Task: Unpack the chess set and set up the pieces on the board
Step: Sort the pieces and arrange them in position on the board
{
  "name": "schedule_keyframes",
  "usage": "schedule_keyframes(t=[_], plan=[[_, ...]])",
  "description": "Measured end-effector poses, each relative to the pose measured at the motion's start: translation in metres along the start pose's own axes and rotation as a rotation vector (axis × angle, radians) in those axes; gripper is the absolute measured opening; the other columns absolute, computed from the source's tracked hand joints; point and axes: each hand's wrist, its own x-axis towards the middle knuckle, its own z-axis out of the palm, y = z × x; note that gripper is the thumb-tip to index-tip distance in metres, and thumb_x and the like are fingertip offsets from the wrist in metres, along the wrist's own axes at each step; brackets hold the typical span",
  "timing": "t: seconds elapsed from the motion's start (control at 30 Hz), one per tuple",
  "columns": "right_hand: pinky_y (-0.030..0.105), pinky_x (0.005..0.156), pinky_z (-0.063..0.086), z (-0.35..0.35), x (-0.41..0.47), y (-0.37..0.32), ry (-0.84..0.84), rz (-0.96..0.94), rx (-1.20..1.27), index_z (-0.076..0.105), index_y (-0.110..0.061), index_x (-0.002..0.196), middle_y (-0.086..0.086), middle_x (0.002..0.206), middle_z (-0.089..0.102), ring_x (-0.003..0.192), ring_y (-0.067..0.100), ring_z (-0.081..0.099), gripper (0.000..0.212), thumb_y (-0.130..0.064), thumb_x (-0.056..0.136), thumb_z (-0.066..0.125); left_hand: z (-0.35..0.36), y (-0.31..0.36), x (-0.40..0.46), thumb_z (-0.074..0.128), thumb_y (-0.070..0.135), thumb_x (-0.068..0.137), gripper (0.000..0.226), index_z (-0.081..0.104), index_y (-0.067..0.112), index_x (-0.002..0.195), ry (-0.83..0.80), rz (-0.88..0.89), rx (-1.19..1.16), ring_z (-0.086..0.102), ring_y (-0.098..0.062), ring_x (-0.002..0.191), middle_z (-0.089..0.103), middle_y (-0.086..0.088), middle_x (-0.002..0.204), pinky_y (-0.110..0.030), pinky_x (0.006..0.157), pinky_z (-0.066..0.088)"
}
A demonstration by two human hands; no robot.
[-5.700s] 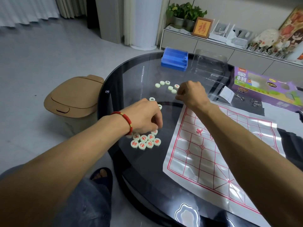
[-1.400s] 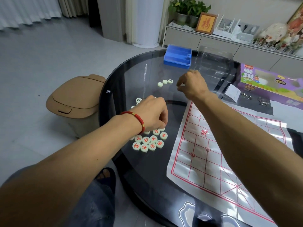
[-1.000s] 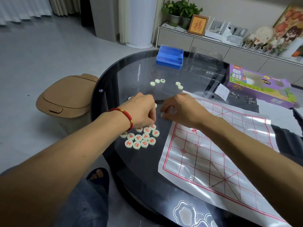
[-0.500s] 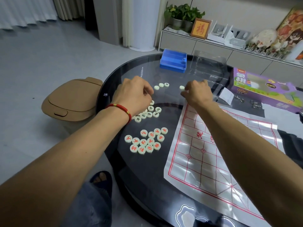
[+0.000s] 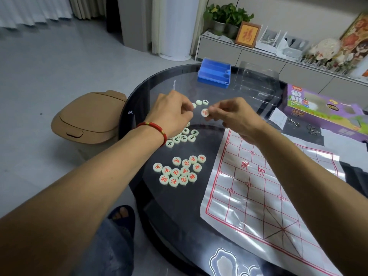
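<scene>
Right hand (image 5: 237, 118) pinched a red piece (image 5: 205, 112) in its fingers, held above the surface at 12 o'clock of the red pile (image 5: 179, 170). Left hand (image 5: 171, 114) was curled; grip hidden, cannot tell. Board (image 5: 268, 196) lay bare at 3 o'clock. Risks: the piece slipping onto glass and rolling off, a sleeve-less forearm scattering piles.
</scene>
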Motion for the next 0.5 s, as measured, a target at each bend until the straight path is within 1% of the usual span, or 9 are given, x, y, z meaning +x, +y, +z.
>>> schedule_keyframes(t=[0.03,0.1,0.13,0.2,0.27,0.3,0.37,0.43,0.5], plan=[[0.020,0.068,0.047,0.003,-0.003,-0.005,-0.031,-0.008,0.032,0.076,-0.012,0.096,0.002,0.092,0.077,0.082,0.010,0.062,0.020,-0.025,0.099,0.061,0.001,0.001,0.000,0.069,0.023,0.091,0.016,0.076,0.021,0.105,-0.010,-0.005,-0.029,0.066,-0.005,0.081,0.074,0.005,0.091,-0.018,0.080,0.054],[0.020,0.066,0.047,0.011,-0.006,-0.011,-0.076,-0.032,0.067,0.076,-0.012,0.096,0.002,0.092,0.077,0.081,0.010,0.063,0.021,-0.026,0.099,0.060,0.002,0.003,0.001,0.075,0.028,0.087,0.009,0.076,0.024,0.095,-0.024,-0.033,-0.101,0.064,0.000,0.068,0.072,0.009,0.080,-0.011,0.062,0.051],[0.019,0.066,0.047,0.014,-0.006,-0.014,-0.080,-0.049,0.065,0.076,-0.013,0.096,0.000,0.090,0.077,0.079,0.007,0.064,0.022,-0.027,0.099,0.061,0.000,0.004,0.001,0.078,0.028,0.084,0.006,0.077,0.025,0.089,-0.018,-0.054,-0.140,0.064,0.001,0.063,0.071,0.010,0.073,-0.011,0.056,0.048],[0.018,0.063,0.044,0.018,-0.002,-0.014,-0.027,-0.070,0.027,0.078,-0.014,0.093,-0.006,0.083,0.076,0.071,-0.002,0.062,0.024,-0.032,0.099,0.062,-0.005,0.003,0.003,0.081,0.026,0.081,0.004,0.078,0.024,0.082,-0.002,-0.094,-0.174,0.065,0.000,0.059,0.070,0.011,0.065,-0.013,0.054,0.049],[0.027,0.064,0.051,0.018,0.006,-0.008,0.085,-0.057,-0.044,0.079,-0.016,0.092,-0.009,0.081,0.075,0.072,0.000,0.065,0.027,-0.037,0.097,0.063,-0.012,0.000,0.001,0.082,0.025,0.079,0.003,0.079,0.024,0.080,-0.061,-0.091,-0.076,0.063,0.003,0.056,0.070,0.011,0.065,-0.007,0.049,0.046],[0.034,0.070,0.056,0.016,0.010,-0.003,0.148,-0.054,-0.113,0.079,-0.016,0.093,-0.007,0.085,0.076,0.079,0.005,0.068,0.026,-0.036,0.097,0.064,-0.015,-0.002,-0.002,0.081,0.025,0.080,0.003,0.079,0.024,0.081,-0.126,-0.070,-0.001,0.062,0.004,0.056,0.071,0.011,0.068,-0.005,0.049,0.045],[0.041,0.085,0.059,0.010,0.018,0.012,0.252,-0.059,-0.292,0.078,-0.015,0.099,0.000,0.093,0.076,0.088,0.016,0.070,0.019,-0.028,0.097,0.064,-0.019,-0.003,-0.014,0.081,0.025,0.080,0.004,0.080,0.025,0.083,-0.253,-0.018,0.129,0.064,0.004,0.064,0.073,0.011,0.073,-0.009,0.060,0.050],[0.043,0.088,0.059,0.003,0.022,0.026,0.318,-0.047,-0.406,0.076,-0.013,0.103,0.005,0.098,0.076,0.091,0.022,0.071,0.017,-0.019,0.097,0.061,-0.024,-0.006,-0.027,0.083,0.027,0.078,0.004,0.080,0.026,0.081,-0.343,0.018,0.231,0.064,0.002,0.071,0.072,0.013,0.076,-0.016,0.068,0.051],[0.044,0.085,0.059,-0.003,0.025,0.039,0.366,-0.020,-0.483,0.076,-0.014,0.103,0.008,0.098,0.076,0.088,0.026,0.071,0.019,-0.017,0.096,0.059,-0.030,-0.011,-0.036,0.083,0.027,0.077,0.004,0.081,0.026,0.080,-0.406,0.032,0.279,0.064,0.002,0.073,0.072,0.016,0.076,-0.018,0.070,0.051]])
